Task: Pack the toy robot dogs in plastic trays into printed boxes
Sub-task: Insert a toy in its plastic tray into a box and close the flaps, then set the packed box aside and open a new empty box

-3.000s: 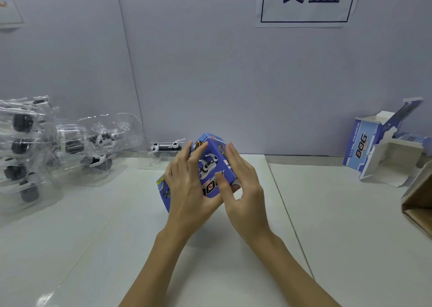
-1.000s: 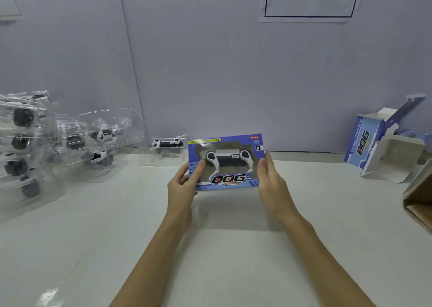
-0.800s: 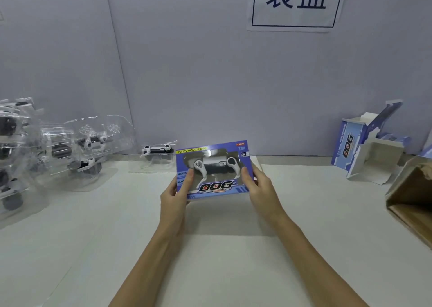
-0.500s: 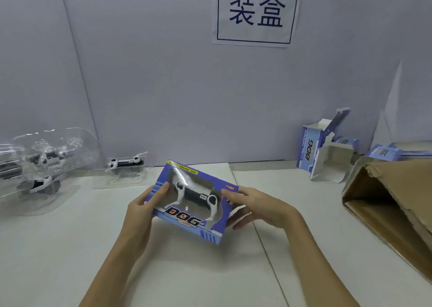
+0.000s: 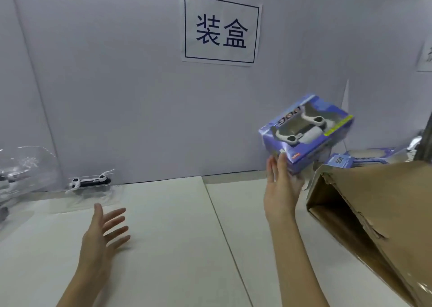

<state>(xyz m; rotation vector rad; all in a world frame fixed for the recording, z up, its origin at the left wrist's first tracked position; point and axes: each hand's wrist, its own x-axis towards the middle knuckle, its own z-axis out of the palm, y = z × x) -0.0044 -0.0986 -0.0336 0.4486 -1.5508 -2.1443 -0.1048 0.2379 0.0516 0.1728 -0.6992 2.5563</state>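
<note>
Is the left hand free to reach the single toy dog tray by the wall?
Probably yes: the left hand is open and empty, with bare white table between it and the clear plastic tray.

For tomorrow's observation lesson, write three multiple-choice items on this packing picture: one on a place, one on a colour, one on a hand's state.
1. Where is the printed DOG box?
A. Flat on the table
B. Raised in the right hand, beside the cardboard carton
C. Among the plastic trays

2. What is the box's main colour?
A. Red
B. Green
C. Blue-purple

3. How is the left hand?
A. Open, fingers spread, holding nothing
B. Gripping a tray
C. Pressing the box

Answers: 1 B, the box is in the air with the right hand under its lower corner, left of the carton's opening. 2 C, its printed faces are blue-purple. 3 A, the left hand's fingers are straight and apart above the white table.
</note>
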